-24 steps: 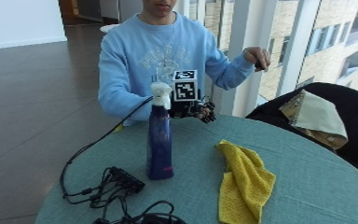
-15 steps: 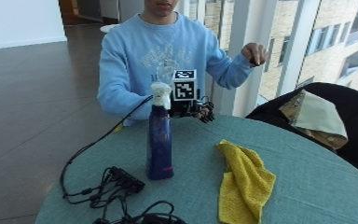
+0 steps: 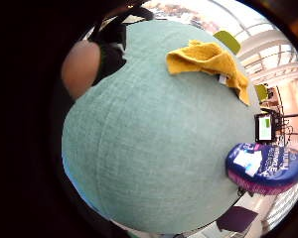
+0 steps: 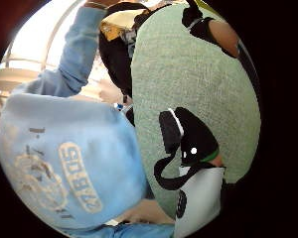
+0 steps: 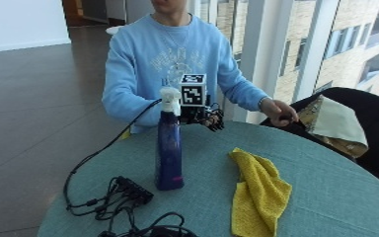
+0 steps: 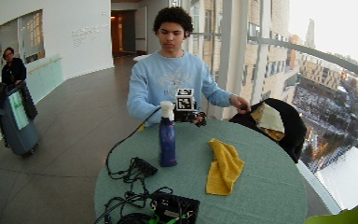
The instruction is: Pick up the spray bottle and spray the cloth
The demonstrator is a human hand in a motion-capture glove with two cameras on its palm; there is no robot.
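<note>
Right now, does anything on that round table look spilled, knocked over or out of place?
Nothing stands out. The spray bottle stands upright, the yellow cloth lies crumpled but dry-looking beside it, apart from it, and no spill shows on the table. The gloved right hand hovers behind the bottle, holding nothing.

Bare table [image 5: 196, 148] between hands [image 5: 210, 118] and spray bottle [image 5: 169, 148], cloth [image 5: 258, 195] aside

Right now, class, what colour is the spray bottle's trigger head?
White, atop the tall blue plastic spray bottle; the outside view shows it best.
</note>
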